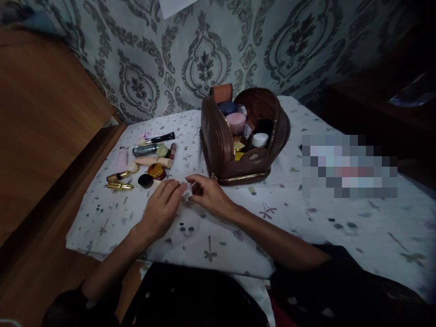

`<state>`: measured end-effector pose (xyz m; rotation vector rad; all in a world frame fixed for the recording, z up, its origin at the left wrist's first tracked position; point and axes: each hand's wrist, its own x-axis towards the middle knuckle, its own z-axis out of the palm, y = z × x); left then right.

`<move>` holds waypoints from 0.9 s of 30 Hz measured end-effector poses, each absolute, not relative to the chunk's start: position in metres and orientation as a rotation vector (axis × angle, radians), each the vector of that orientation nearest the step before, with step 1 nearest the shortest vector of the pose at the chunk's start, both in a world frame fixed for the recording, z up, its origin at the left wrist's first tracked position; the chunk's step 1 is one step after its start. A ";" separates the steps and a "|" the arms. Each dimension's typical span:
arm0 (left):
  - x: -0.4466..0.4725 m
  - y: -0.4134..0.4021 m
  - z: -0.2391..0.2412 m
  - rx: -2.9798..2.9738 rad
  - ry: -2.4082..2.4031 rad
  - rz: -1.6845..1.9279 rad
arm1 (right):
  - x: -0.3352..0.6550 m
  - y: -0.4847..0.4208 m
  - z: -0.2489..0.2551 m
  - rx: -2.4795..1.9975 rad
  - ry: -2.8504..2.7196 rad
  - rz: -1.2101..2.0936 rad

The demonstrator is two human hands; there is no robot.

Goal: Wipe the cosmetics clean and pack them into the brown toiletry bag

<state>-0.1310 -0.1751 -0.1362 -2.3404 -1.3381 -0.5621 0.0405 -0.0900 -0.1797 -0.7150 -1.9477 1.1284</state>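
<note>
Between my two hands is a small crumpled white piece, perhaps tissue; most of it is hidden by fingers. My left hand is closed around its left side, palm down. From the right, the curled thumb and fingers of my right hand pinch at the same piece. Just beyond my left hand lie an amber round jar and a black round container. Behind my right hand stands a brown cosmetic bag, unzipped, with a pink round container, a white-lidded jar and other items inside.
On the patterned white cloth at left lie a beige tube, a green-grey bottle, a black tube, a pink tube and gold lipstick-like tubes. A papered wall rises behind; a wooden cabinet borders the left.
</note>
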 end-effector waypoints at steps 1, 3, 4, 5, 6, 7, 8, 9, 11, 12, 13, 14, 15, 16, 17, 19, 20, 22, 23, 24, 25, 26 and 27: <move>-0.127 -0.173 -0.138 -2.365 -1.318 -0.514 | 0.040 -0.090 -0.180 -0.728 -1.959 1.117; -0.125 -0.170 -0.142 -2.384 -1.323 -0.437 | 0.040 -0.089 -0.180 -0.750 -1.968 1.108; -0.127 -0.170 -0.143 -2.378 -1.338 -0.414 | 0.040 -0.089 -0.181 -0.754 -1.961 1.113; -0.130 -0.170 -0.143 -2.367 -1.361 -0.391 | 0.039 -0.090 -0.181 -0.752 -1.947 1.128; -0.135 -0.170 -0.143 -2.354 -1.390 -0.364 | 0.039 -0.090 -0.181 -0.745 -1.928 1.148; -0.140 -0.171 -0.142 -2.338 -1.425 -0.338 | 0.039 -0.090 -0.181 -0.734 -1.912 1.172; -0.146 -0.172 -0.141 -2.318 -1.463 -0.313 | 0.040 -0.091 -0.181 -0.723 -1.903 1.195; -0.152 -0.174 -0.140 -2.299 -1.500 -0.290 | 0.040 -0.091 -0.181 -0.713 -1.899 1.215; -0.164 -0.176 -0.137 -2.262 -1.569 -0.255 | 0.041 -0.092 -0.179 -0.701 -1.903 1.234; -0.169 -0.177 -0.136 -2.244 -1.600 -0.249 | 0.041 -0.092 -0.179 -0.697 -1.910 1.235; -0.174 -0.178 -0.136 -2.230 -1.634 -0.251 | 0.042 -0.092 -0.178 -0.693 -1.919 1.231; -0.178 -0.179 -0.135 -2.220 -1.668 -0.262 | 0.042 -0.093 -0.178 -0.691 -1.927 1.226; -0.182 -0.179 -0.135 -2.212 -1.702 -0.287 | 0.043 -0.093 -0.177 -0.688 -1.935 1.222; -0.184 -0.180 -0.136 -2.210 -1.733 -0.322 | 0.043 -0.093 -0.177 -0.684 -1.945 1.221; -0.186 -0.180 -0.136 -2.213 -1.762 -0.362 | 0.044 -0.093 -0.177 -0.681 -1.952 1.221; -0.188 -0.180 -0.136 -2.227 -1.814 -0.448 | 0.044 -0.093 -0.178 -0.678 -1.954 1.225; -0.189 -0.180 -0.136 -2.235 -1.841 -0.491 | 0.044 -0.092 -0.179 -0.675 -1.946 1.232; -0.190 -0.181 -0.135 -2.256 -1.881 -0.582 | 0.043 -0.091 -0.182 -0.674 -1.898 1.262; -0.190 -0.182 -0.135 -2.268 -1.889 -0.624 | 0.042 -0.090 -0.184 -0.676 -1.866 1.286; -0.191 -0.182 -0.135 -2.282 -1.889 -0.661 | 0.041 -0.089 -0.185 -0.678 -1.836 1.312; -0.191 -0.183 -0.134 -2.294 -1.887 -0.687 | 0.040 -0.088 -0.186 -0.679 -1.812 1.333; -0.192 -0.184 -0.134 -2.301 -1.885 -0.700 | 0.040 -0.088 -0.187 -0.678 -1.796 1.347; -0.193 -0.185 -0.133 -2.296 -1.883 -0.700 | 0.040 -0.087 -0.186 -0.674 -1.788 1.355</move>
